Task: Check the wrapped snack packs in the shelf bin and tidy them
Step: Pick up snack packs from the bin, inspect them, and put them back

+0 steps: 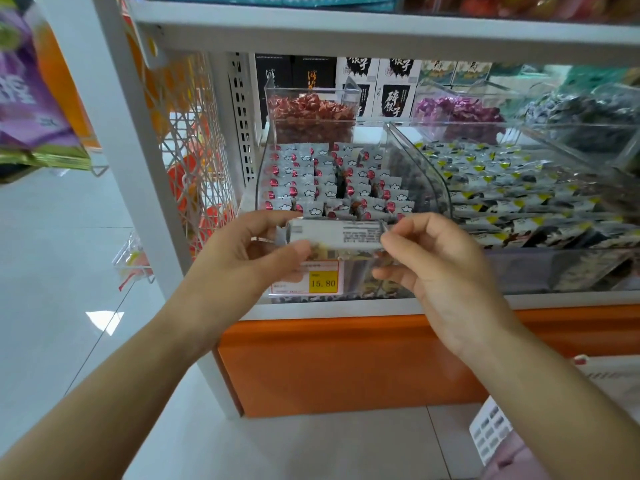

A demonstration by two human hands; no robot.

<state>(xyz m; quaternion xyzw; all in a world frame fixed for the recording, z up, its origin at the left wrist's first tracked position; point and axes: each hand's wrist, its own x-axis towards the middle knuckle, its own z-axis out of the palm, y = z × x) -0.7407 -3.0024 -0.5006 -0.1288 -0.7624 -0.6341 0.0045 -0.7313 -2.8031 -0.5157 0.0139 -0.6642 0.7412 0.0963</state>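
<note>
White snack pack (337,234) pinched endwise between left hand (242,252) and right hand (441,268), just before bin (426,174) front

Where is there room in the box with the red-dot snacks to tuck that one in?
The snack pack could slot into the dark gap mid-bin, between the rows of red-dot packs, or the smaller gap just right of it. The left rows are jammed tight, and the yellow-marked bin next door is full.

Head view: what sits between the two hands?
One wrapped snack pack, left hand and right hand each pinching an end, in front of the shelf bin. Seen in head view.
</note>
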